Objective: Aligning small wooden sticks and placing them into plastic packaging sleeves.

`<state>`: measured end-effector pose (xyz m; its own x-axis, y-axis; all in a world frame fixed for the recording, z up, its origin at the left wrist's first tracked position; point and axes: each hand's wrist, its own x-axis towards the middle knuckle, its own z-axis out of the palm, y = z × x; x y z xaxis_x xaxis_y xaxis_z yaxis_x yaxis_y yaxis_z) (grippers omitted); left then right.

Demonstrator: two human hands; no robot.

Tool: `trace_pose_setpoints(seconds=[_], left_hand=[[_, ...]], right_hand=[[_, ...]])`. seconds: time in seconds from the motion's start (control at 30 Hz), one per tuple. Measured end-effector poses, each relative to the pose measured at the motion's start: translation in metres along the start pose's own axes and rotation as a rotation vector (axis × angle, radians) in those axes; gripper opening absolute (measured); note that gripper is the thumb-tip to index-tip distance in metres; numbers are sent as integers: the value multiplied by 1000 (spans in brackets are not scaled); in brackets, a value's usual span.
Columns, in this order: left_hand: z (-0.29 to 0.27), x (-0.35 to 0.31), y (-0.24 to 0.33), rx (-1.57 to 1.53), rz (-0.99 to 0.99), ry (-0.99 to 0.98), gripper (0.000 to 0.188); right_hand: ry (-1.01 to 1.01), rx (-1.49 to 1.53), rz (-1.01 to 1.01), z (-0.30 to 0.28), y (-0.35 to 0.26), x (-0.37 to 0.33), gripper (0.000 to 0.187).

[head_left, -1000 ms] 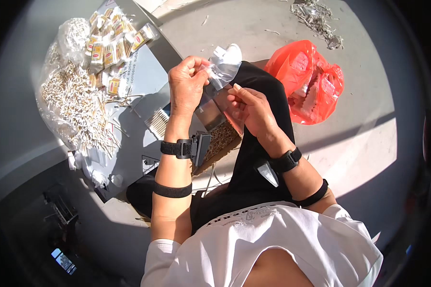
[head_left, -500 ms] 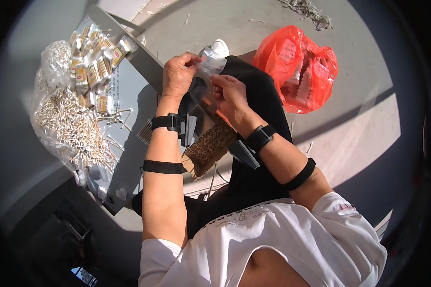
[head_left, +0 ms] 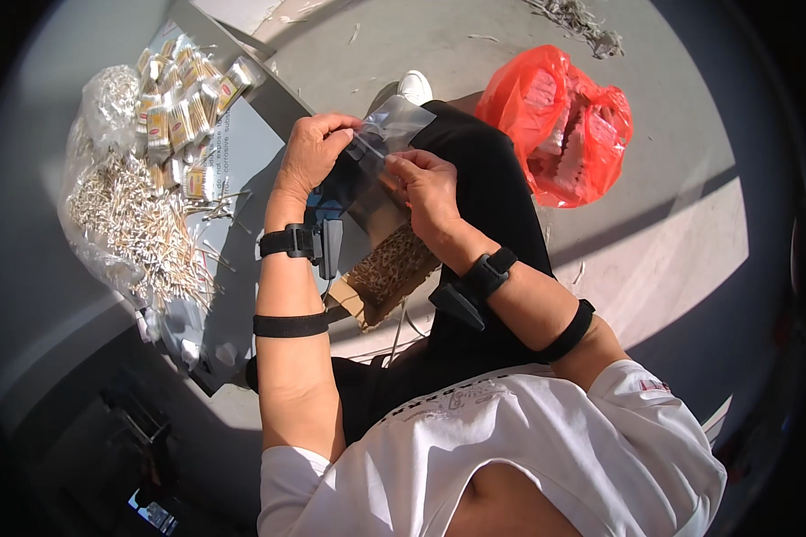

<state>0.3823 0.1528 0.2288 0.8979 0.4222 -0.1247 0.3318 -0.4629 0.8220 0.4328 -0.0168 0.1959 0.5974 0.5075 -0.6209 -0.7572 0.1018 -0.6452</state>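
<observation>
A clear plastic bag (head_left: 401,123) is stretched between my two hands above my lap. My left hand (head_left: 315,154) pinches its left side between thumb and fingers. On the other side, my right hand (head_left: 427,186) grips it with the fingertips curled in. The bag looks flat, and I see nothing inside it. Below the hands stands an open cardboard box (head_left: 394,268) with a brown patterned side. To the left, loose cotton swabs (head_left: 134,219) spill from a big clear bag, with several small packs of swabs (head_left: 184,112) heaped beside them.
The swabs lie on a grey surface (head_left: 252,134) with a raised edge at my left. A red plastic bag (head_left: 591,170) holding pink-toned packs sits on the floor at the right. Paper shreds (head_left: 591,36) lie farther off. My white shoe (head_left: 415,87) shows ahead.
My left hand has moved left and slightly down, away from the right hand. The clear bag is now spread wider between them.
</observation>
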Motion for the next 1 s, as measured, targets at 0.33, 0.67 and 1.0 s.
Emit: trace_pose_setpoints(seconds=[0.33, 0.67, 1.0], left_hand=[[-16, -26, -3, 465, 13, -34, 9], [-9, -37, 5, 785, 55, 19, 8], [5, -154, -23, 271, -156, 757, 8]], right_hand=[[0, -414, -293, 6, 41, -9, 11], [80, -755, -409, 17, 54, -5, 14], [-45, -507, -546, -9, 39, -26, 17]])
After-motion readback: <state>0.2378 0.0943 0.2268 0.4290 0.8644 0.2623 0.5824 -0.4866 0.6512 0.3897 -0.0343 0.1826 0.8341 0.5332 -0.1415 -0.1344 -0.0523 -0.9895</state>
